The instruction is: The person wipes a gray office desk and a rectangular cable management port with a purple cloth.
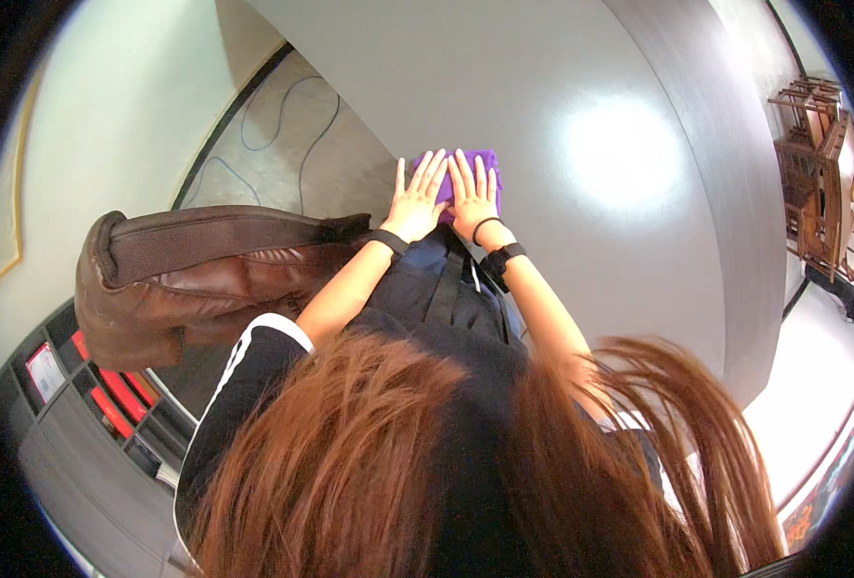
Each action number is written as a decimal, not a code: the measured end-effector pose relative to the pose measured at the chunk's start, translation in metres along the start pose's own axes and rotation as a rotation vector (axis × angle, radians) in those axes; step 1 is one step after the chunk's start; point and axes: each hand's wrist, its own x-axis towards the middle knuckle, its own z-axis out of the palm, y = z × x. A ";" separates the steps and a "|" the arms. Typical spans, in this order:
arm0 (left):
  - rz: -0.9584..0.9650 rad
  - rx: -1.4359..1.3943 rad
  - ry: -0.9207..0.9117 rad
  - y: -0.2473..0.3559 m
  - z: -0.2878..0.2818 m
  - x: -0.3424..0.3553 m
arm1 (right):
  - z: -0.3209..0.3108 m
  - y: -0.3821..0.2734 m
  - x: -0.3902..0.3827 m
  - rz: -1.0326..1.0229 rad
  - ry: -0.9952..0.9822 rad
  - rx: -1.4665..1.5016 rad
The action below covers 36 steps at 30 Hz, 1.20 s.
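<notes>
A folded purple cloth (486,160) lies on the grey table at its near left edge. My left hand (415,205) rests palm down at the cloth's left side, its fingers stretched out and spread. Flat on the cloth's right part lies my right hand (473,196), fingers extended away from me. The two hands are side by side, index fingers close together, and they cover much of the cloth. Both wrists carry dark bands.
The grey tabletop (542,87) stretches ahead and to the right, with a bright light reflection on it. A brown leather armchair (205,289) stands at my left. Behind it is a dark shelf (61,414) with red items. Wooden chairs (817,183) stand far right. Blue cable (303,159) lies on the floor.
</notes>
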 end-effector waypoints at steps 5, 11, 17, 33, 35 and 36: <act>0.033 0.031 0.030 -0.002 -0.001 -0.001 | -0.002 -0.003 -0.002 0.007 0.017 -0.032; 0.100 0.059 0.040 -0.009 -0.012 0.011 | -0.008 -0.006 0.002 0.059 0.059 0.017; 0.191 0.119 0.064 -0.018 -0.021 0.022 | -0.006 -0.011 0.006 0.124 0.140 -0.007; 0.239 0.088 0.180 0.033 -0.008 -0.049 | 0.011 -0.014 -0.072 0.073 0.260 -0.020; 0.236 0.100 0.170 0.039 -0.008 -0.056 | 0.015 -0.015 -0.080 0.093 0.250 -0.016; 0.221 0.093 0.171 0.045 -0.003 -0.064 | 0.020 -0.015 -0.090 0.094 0.253 -0.010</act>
